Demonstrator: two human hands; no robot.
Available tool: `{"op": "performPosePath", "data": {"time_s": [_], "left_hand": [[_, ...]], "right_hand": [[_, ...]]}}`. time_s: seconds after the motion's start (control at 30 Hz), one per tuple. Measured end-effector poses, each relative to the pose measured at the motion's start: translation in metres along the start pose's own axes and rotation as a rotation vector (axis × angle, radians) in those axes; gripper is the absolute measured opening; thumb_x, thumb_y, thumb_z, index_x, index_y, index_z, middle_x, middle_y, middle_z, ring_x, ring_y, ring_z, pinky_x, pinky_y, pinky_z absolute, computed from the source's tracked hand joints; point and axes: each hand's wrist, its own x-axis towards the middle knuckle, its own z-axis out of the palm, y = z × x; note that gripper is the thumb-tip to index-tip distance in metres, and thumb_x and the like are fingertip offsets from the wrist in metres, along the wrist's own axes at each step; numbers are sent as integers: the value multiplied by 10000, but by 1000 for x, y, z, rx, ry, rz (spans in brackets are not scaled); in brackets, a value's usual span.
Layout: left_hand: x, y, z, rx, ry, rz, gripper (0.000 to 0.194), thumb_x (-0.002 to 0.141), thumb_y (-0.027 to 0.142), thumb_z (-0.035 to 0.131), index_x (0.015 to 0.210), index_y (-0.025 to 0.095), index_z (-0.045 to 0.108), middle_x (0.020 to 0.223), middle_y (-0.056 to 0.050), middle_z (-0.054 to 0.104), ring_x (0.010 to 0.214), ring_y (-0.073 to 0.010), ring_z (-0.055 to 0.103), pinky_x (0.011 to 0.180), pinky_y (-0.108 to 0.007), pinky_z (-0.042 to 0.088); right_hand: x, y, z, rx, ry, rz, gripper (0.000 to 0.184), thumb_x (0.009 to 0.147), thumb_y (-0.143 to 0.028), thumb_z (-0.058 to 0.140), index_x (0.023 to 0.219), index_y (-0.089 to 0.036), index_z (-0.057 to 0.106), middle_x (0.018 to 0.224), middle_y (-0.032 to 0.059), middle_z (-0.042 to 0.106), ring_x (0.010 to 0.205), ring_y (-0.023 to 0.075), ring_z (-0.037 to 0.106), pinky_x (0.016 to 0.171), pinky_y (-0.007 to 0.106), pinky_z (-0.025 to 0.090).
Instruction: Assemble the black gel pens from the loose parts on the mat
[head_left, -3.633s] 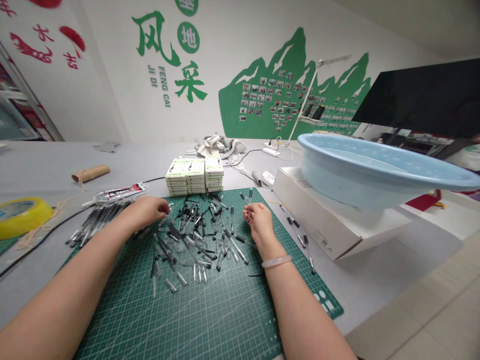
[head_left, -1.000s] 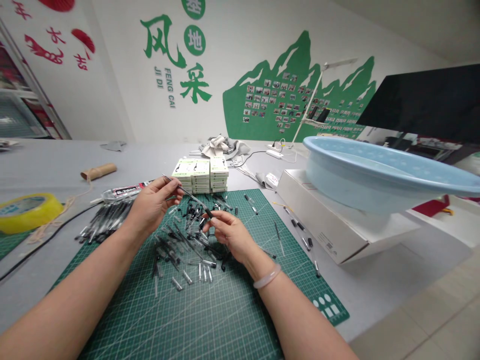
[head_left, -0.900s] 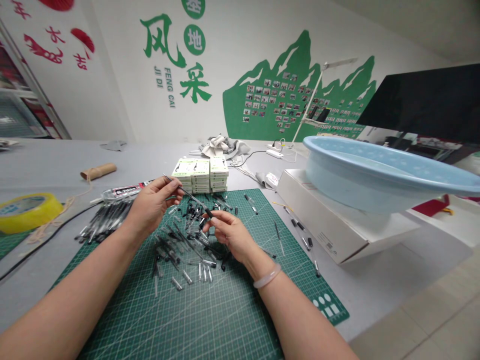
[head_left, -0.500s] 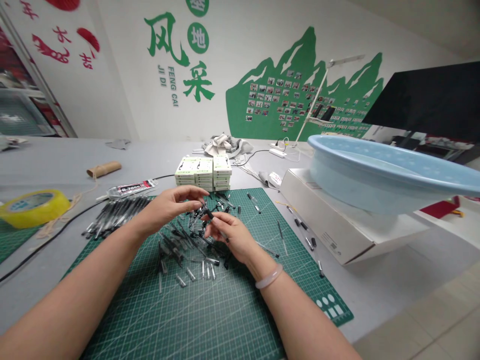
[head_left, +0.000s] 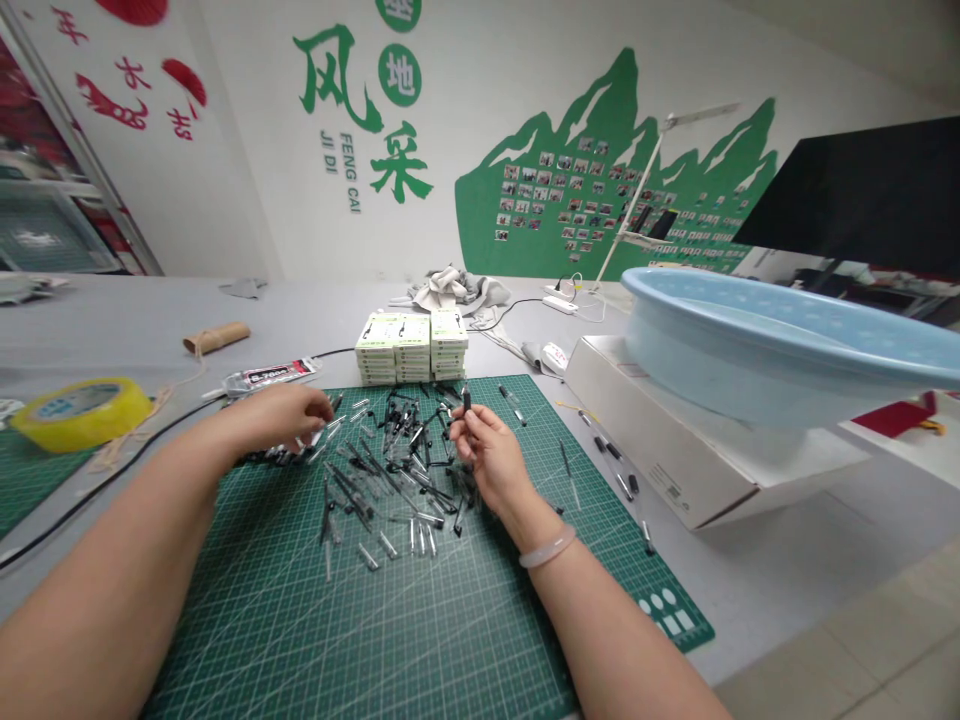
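My right hand (head_left: 491,455) is closed round a black pen part (head_left: 467,400), which points upward from between thumb and fingers; its lower end is hidden in the palm. My left hand (head_left: 296,415) bends over the far left of the green cutting mat (head_left: 352,640), its fingers curled down at the bundle of pens (head_left: 277,455). The forearm covers most of that bundle, and what the fingertips grip cannot be made out. Between the hands lies a loose heap of pen parts (head_left: 405,430): black caps, clear barrels and thin dark rods. Several short clear pieces (head_left: 421,540) lie nearest me.
Stacked small boxes (head_left: 394,345) stand behind the mat. A plastic packet (head_left: 270,376) and yellow tape roll (head_left: 82,412) lie left. At right, a blue basin (head_left: 750,340) rests on a white carton (head_left: 660,450), with loose pens (head_left: 619,475) beside it. A black cable (head_left: 97,500) crosses the left side.
My left hand has moved left, away from my right hand, to the pen bundle. My right hand has shifted slightly right and now holds the black part upright. The view has shifted slightly.
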Motion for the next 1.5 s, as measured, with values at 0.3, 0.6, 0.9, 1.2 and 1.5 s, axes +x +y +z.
{"op": "performPosePath", "data": {"time_s": [0.3, 0.6, 0.9, 1.2, 1.5], "left_hand": [[23, 22, 23, 272, 282, 148, 222, 747, 254, 525, 834, 237, 729, 852, -57, 726, 795, -265, 637, 702, -326, 435], [124, 116, 81, 309, 232, 329, 262, 808, 256, 487, 916, 211, 721, 991, -94, 713, 946, -239, 635, 809, -299, 454], [167, 148, 121, 299, 243, 232, 164, 749, 171, 552, 817, 144, 698, 961, -180, 694, 956, -295, 640, 807, -375, 477], [111, 134, 84, -73, 220, 286, 156, 726, 202, 542, 873, 195, 592, 764, -16, 689, 734, -173, 673, 687, -272, 528], [13, 87, 49, -951, 89, 256, 204, 700, 272, 710, 848, 171, 611, 817, -18, 675, 718, -135, 642, 696, -282, 539]], "right_hand": [[7, -4, -11, -2, 201, -162, 172, 782, -340, 619, 834, -178, 595, 611, -17, 582, 456, 57, 389, 432, 179, 256], [15, -5, -23, -47, 373, -242, 163, 801, -336, 579, 817, -174, 575, 574, -29, 560, 431, 55, 384, 410, 177, 248], [17, -2, -22, -82, 330, -239, 164, 828, -331, 547, 833, -169, 575, 573, -31, 560, 437, 58, 392, 427, 181, 258], [13, 0, -16, -209, 234, -234, 179, 841, -340, 525, 863, -173, 584, 583, -32, 556, 454, 75, 396, 453, 203, 272], [-1, 9, -2, -726, 35, -297, 178, 867, -294, 507, 926, -200, 647, 619, -22, 576, 552, 129, 486, 569, 248, 368]]}}
